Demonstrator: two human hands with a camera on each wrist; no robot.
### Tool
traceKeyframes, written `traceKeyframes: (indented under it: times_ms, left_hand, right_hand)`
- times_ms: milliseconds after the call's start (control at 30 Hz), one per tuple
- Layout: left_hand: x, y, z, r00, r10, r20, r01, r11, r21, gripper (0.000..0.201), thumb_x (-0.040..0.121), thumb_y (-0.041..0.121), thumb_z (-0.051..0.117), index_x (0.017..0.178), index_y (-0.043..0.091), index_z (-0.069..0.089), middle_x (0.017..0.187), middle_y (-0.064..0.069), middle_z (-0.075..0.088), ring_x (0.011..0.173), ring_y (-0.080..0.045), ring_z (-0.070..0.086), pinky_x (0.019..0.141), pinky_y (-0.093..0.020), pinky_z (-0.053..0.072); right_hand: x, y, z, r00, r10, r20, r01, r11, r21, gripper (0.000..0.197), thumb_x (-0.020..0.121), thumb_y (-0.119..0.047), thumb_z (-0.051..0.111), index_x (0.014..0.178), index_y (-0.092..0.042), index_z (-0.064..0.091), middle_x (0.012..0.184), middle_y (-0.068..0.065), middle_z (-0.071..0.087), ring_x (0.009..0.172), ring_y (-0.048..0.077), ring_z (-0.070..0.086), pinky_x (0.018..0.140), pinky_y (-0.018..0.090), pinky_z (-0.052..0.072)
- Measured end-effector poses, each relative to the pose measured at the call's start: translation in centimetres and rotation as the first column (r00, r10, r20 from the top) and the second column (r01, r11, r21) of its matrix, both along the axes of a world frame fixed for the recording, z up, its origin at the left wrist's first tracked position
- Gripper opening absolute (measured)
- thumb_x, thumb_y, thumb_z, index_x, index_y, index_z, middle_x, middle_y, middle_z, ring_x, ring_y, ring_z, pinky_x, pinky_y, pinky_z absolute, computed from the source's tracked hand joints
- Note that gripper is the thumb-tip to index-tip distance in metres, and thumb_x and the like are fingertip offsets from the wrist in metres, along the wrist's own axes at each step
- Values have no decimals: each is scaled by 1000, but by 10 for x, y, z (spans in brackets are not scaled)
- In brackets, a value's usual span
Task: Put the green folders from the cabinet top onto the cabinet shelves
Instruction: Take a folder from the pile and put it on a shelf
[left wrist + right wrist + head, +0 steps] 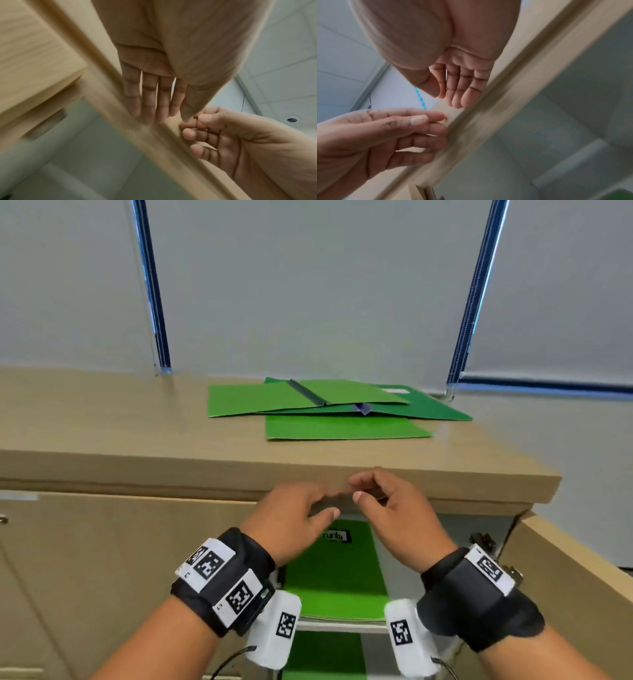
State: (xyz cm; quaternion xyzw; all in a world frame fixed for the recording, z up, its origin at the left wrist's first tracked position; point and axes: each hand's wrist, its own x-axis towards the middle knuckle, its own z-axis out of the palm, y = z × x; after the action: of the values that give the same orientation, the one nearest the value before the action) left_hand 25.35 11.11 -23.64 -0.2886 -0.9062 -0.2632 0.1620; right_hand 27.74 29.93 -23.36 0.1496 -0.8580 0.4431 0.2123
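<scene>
While green folders [329,405] lie in loose overlapping heap on cabinet top [102,419], toward back, others already sit on shelves [337,626] in open compartment below. We hold nothing: left hand [294,518] and right hand [394,508] hover side by side at front edge, fingers relaxed, slightly curled, apart. We judge step as between folders; next move calls for reaching over edge, taking top folder without dragging rest.

Grey roller blinds [308,285] cover what seem to be blue-framed windows behind a beige wooden cabinet [102,412].
</scene>
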Motion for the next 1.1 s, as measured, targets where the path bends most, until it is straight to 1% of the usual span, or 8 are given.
traceKeyframes:
  times_ms: [167,333,433,533,700,833,933,1100]
  left_hand:
    - [-14,0,55,990,43,-135,-38,998,42,37,86,45,61,120,29,61,109,9,58,103,-9,56,91,-36,49]
    - [-47,11,76,975,223,4,-199,878,-435,99,74,80,48,148,18,29,157,-9,24,144,-25,25,117,-47,22]
    - [-51,11,73,964,265,32,-207,818,-537,99,63,87,51,134,18,40,137,-6,48,124,-27,45,105,-46,34]
    - [-41,11,72,960,257,-107,-272,777,-568,84,66,77,60,131,25,46,126,-3,47,117,-26,43,97,-44,37]
    - [-17,14,70,965,194,-177,-247,898,-365,33,91,45,54,121,32,61,114,3,53,112,-19,50,91,-35,44]
    - [7,18,75,941,184,-286,-243,952,-189,33,96,49,40,109,32,66,101,9,56,101,-14,51,78,-31,45]
    - [26,22,84,949,170,-267,-195,978,-69,49,91,65,34,111,34,65,97,12,59,96,-11,52,79,-32,46]
    - [40,16,103,985,46,-169,-12,981,196,70,85,74,36,139,32,48,133,14,55,124,-4,47,102,-26,40]
  right_hand:
    - [-3,0,36,1000,-3,-15,3,1000,-18,14,88,-18,61,99,-26,65,93,-9,68,86,6,62,78,22,51]
    - [-2,5,50,998,-22,53,27,996,-90,13,87,-15,63,96,-25,67,94,-7,69,88,10,64,80,29,55]
    - [1,10,53,989,9,149,21,980,-196,10,88,-14,63,92,-22,68,92,3,70,87,20,68,71,33,59]
    - [6,19,53,966,40,254,24,969,-244,8,91,-16,60,93,-15,68,95,8,72,81,18,69,65,28,57]
    - [13,24,53,878,102,467,77,934,-349,38,93,-41,57,96,-4,64,82,12,69,63,18,63,53,29,52]
    - [18,17,58,813,156,561,142,881,-451,65,83,-63,55,110,-4,53,95,15,69,70,25,69,55,34,57]
    - [17,10,75,878,229,419,106,762,-639,55,88,-50,60,119,-7,45,111,16,66,84,29,73,61,41,60]
    - [13,1,126,925,257,282,15,714,-700,25,96,-23,55,113,-4,52,107,16,67,82,28,74,67,43,60]
